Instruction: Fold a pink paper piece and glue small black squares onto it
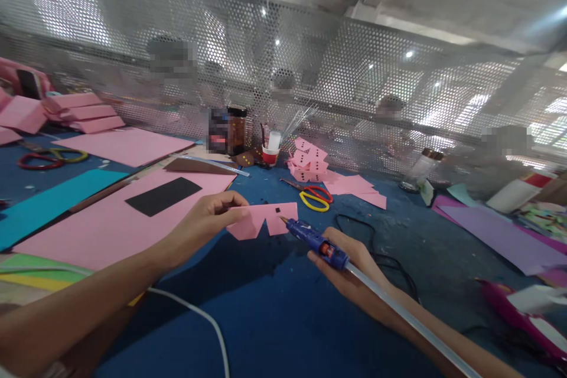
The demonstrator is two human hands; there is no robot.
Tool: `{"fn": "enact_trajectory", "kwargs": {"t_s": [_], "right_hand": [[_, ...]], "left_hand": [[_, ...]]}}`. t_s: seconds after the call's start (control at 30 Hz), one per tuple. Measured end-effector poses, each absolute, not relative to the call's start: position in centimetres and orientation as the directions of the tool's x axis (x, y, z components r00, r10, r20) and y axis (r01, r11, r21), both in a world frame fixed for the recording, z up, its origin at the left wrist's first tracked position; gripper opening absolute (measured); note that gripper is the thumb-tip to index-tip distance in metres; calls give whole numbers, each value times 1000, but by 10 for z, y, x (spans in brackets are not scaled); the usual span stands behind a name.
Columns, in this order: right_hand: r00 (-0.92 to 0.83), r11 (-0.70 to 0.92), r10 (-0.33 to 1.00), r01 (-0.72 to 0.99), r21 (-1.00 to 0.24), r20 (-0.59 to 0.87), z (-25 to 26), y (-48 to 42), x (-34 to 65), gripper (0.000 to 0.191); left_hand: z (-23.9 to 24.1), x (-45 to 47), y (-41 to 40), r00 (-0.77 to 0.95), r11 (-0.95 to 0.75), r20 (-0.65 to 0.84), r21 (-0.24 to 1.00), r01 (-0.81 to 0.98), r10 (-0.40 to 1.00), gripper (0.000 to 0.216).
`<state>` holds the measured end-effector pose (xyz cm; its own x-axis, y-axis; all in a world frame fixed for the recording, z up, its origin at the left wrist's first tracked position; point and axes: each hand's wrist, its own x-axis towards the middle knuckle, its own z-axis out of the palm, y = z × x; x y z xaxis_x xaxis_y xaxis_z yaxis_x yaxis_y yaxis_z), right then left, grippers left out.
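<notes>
My left hand (pixel 224 211) pinches the left end of a pink paper cutout (pixel 252 221), held up over the blue table. The cutout has a V-shaped notch in its lower edge and one small black square (pixel 278 210) near its right end. In my right hand (pixel 343 266) is a blue glue gun (pixel 310 237), with a long clear glue stick (pixel 398 310) running out of its back. The gun's nozzle points at the cutout just below the black square; whether it touches the paper I cannot tell.
Beyond the cutout lie yellow-and-red scissors (pixel 315 198) and stacked pink pieces with black squares (pixel 309 159). A black sheet (pixel 163 196) rests on pink paper (pixel 97 236) at left. A white cable (pixel 199 310) crosses the front. Behind stands a perforated metal screen (pixel 248 41).
</notes>
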<state>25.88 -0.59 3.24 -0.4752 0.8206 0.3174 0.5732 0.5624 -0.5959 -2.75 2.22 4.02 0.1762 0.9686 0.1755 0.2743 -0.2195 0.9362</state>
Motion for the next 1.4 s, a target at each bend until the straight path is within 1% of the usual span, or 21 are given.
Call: {"fn": "enact_trajectory", "kwargs": {"t_s": [0.5,0.67,0.97,1.4], "right_hand": [[-408,515,856,609,-604,319,32,-7,256,24],[-433,526,847,603,-600,309,34,-7,257,24],[-411,522,851,600,-606,326,32,-7,255,25],[-421,548,836,610,-572,352,33,-8,256,25]], "left_hand": [[41,-28,20,175,-215,171,938,271,969,16],[40,-28,21,181,-228,182,935,273,966,16],[40,-29,21,187,-227,180,935,273,966,16],[40,-28,21,189,-228,180,933,279,965,18]]}}
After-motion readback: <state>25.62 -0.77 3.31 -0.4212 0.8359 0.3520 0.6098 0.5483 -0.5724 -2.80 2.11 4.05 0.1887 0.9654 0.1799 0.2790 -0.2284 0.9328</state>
